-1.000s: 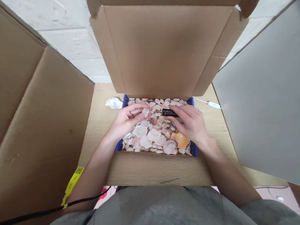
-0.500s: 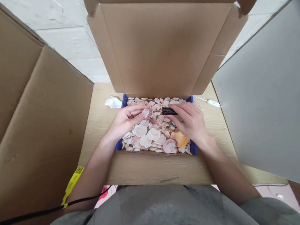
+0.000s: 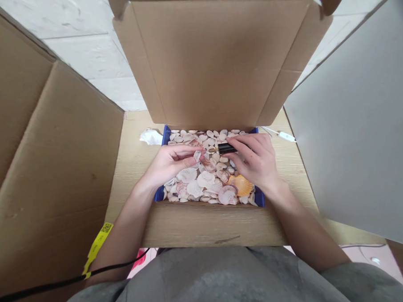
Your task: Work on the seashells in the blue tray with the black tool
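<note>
My left hand (image 3: 170, 163) pinches a small white seashell (image 3: 197, 156) between thumb and fingers. My right hand (image 3: 255, 157) is closed around a black handheld rotary drill (image 3: 226, 148), whose brass-coloured tip points left toward the shell. Whether the bit touches the shell I cannot tell. Below both hands is a cardboard box with blue sides (image 3: 159, 194), full of loose seashells (image 3: 206, 179). Among them an orange scallop shell (image 3: 241, 185) lies at the near right, close to my right wrist.
The box's cardboard lid (image 3: 214, 61) stands raised behind it. A crumpled white tissue (image 3: 150, 136) lies on the wooden table (image 3: 205, 226) at left, and a white inline cord switch (image 3: 287, 136) at right. Cardboard (image 3: 55, 166) and a grey panel (image 3: 360, 117) wall in the sides.
The shell in my left hand has turned and now shows a narrower side. My right hand still holds the drill in nearly the same place.
</note>
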{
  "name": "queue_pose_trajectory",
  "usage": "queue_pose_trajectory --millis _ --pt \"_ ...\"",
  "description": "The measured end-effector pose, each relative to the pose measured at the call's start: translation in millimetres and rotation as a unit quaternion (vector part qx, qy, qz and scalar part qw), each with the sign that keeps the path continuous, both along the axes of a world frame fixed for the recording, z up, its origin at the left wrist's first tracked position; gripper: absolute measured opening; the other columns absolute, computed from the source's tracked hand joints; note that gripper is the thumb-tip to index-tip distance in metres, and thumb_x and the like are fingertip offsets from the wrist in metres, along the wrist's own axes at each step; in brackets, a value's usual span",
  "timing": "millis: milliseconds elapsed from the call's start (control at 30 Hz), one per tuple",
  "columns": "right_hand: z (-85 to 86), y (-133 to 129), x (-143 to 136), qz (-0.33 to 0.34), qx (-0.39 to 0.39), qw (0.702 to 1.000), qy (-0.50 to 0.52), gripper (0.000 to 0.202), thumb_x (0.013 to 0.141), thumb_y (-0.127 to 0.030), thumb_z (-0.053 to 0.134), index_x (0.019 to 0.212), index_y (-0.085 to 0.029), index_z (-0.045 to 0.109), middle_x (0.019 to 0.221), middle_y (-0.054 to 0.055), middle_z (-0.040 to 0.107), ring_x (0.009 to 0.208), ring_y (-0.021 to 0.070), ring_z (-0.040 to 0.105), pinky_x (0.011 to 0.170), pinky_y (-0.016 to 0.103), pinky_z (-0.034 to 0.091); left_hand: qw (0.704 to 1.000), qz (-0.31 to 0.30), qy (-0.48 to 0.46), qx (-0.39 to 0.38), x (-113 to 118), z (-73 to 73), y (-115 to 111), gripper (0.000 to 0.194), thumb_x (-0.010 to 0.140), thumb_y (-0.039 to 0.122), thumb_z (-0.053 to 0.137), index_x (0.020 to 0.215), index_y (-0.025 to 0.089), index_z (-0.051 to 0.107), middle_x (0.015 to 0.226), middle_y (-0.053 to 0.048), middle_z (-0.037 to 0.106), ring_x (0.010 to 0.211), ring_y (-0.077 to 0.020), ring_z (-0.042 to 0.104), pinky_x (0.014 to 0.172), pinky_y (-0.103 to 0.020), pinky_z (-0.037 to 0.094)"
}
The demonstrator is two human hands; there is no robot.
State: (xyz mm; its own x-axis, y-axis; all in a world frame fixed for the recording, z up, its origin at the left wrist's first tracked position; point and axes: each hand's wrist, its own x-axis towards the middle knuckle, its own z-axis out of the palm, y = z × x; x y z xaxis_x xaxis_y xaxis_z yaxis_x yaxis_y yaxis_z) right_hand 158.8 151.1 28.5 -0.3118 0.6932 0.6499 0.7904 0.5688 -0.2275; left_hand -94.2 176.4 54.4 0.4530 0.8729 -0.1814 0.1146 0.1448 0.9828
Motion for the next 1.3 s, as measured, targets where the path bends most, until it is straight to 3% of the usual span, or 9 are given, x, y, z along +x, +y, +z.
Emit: queue_pose_trajectory --millis 167,567,833,1300 --pt "-0.7 -1.8 -2.4 0.005 -0.053 0.998 -0.028 0.032 0.087 -0.039 0.063 0.111 -0.019 0.065 0.093 0.005 0.073 0.079 0.0176 0.064 0.072 0.032 0.047 1.0 0.003 0.016 0.016 -1.4 -1.5 1.0 0.031 0.079 0.03 0.076 0.107 0.017 0.074 0.111 -0.01 0.074 0.104 -0.0226 0.07 0.094 -0.034 0.055" --pt "-0.7 0.3 0.3 0.027 0.004 1.0 -0.003 0.036 0.086 -0.029 0.065 0.121 -0.027 0.058 0.105 0.004 0.072 0.094 0.0194 0.063 0.087 0.038 0.045 0.999 -0.035 0.001 -0.023 -0.7 -2.6 -0.4 0.034 0.08 0.03 0.075 0.111 0.017 0.073 0.106 -0.01 0.075 0.096 -0.0224 0.073 0.091 -0.036 0.057" --pt "-1.9 0.0 -0.3 0.026 -0.024 0.999 -0.034 0.032 0.086 -0.036 0.065 0.114 -0.02 0.063 0.099 0.005 0.074 0.085 0.0187 0.063 0.076 0.033 0.047 1.0 -0.012 0.004 -0.009 0.0 -1.5 -1.0 0.029 0.08 0.028 0.074 0.107 0.017 0.074 0.107 -0.009 0.075 0.095 -0.0206 0.073 0.09 -0.033 0.057" --pt "-1.6 1.4 -0.3 0.034 -0.002 0.999 -0.04 0.034 0.085 -0.035 0.066 0.114 -0.018 0.062 0.099 0.006 0.073 0.086 0.0187 0.063 0.077 0.033 0.047 1.0 -0.012 0.011 -0.016 -0.7 -1.8 -1.1 0.035 0.079 0.032 0.076 0.11 0.016 0.073 0.108 -0.009 0.075 0.102 -0.0235 0.071 0.094 -0.036 0.056"
